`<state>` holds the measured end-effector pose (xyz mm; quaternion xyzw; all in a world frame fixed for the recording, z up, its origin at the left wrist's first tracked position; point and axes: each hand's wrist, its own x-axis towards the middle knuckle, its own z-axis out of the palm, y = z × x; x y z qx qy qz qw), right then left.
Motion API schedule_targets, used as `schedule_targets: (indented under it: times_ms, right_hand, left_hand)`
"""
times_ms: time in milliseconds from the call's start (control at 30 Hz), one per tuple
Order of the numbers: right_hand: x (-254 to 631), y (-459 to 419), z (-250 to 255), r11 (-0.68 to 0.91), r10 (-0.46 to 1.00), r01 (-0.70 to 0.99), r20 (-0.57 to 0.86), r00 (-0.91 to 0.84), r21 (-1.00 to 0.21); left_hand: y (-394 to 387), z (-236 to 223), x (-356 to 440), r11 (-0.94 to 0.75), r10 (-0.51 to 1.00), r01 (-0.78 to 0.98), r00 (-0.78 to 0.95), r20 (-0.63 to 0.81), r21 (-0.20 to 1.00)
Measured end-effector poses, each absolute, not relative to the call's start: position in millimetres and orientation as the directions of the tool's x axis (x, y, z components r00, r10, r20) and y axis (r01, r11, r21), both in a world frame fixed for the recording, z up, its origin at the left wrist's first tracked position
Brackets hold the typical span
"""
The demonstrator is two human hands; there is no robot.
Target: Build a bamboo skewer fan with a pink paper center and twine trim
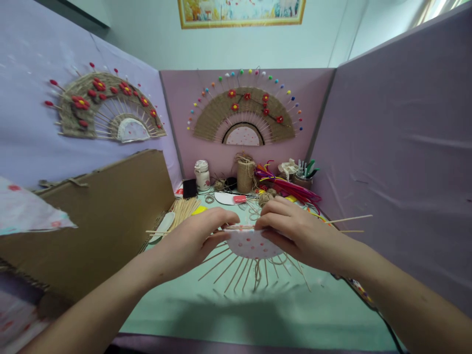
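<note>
Between my hands is a fan frame whose white half-round base [250, 245] has small red dots. Thin wooden sticks [241, 275] spread from its curved side toward me, and a few more poke out left and right behind my hands. My left hand [208, 228] pinches the left end of the straight edge with thumb and fingers. At the right end, my right hand [283, 223] grips the same edge, fingers on top and thumb below. A loose strand of twine [257, 273] hangs among the sticks. The fan frame is held above the green tabletop [206, 314], casting a shadow.
Two finished twine fans hang on the left panel [110, 105] and back panel [245, 115]. Along the back stand a white jar [201, 175], a twine roll [246, 176], colored pipe cleaners [287, 187] and a pen pot [303, 179]. Cardboard [99, 216] stands left, near a stick bundle [184, 210].
</note>
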<state>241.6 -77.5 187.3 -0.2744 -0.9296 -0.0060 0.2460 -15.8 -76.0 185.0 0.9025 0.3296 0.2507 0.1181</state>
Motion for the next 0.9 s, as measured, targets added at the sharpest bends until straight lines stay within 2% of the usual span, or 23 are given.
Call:
schedule_targets:
  times_ms: [333, 567, 733, 900]
  right_hand:
    - [244, -78, 182, 0.846, 0.523, 0.503, 0.466, -0.714, -0.178]
    - [247, -78, 181, 0.821, 0.566, 0.529, 0.429, -0.704, -0.214]
    - [254, -75, 181, 0.806, 0.591, 0.530, 0.383, -0.710, -0.262]
    - [263, -76, 184, 0.840, 0.542, 0.472, 0.448, -0.711, -0.268]
  left_hand:
    - [-73, 182, -24, -0.815, 0.579, 0.495, 0.679, 0.451, 0.300]
    - [-75, 182, -23, -0.741, 0.671, 0.579, 0.631, 0.390, 0.340]
    - [-75, 178, -23, -0.728, 0.685, 0.573, 0.579, 0.443, 0.377]
    - [-74, 176, -23, -0.749, 0.661, 0.541, 0.573, 0.485, 0.382]
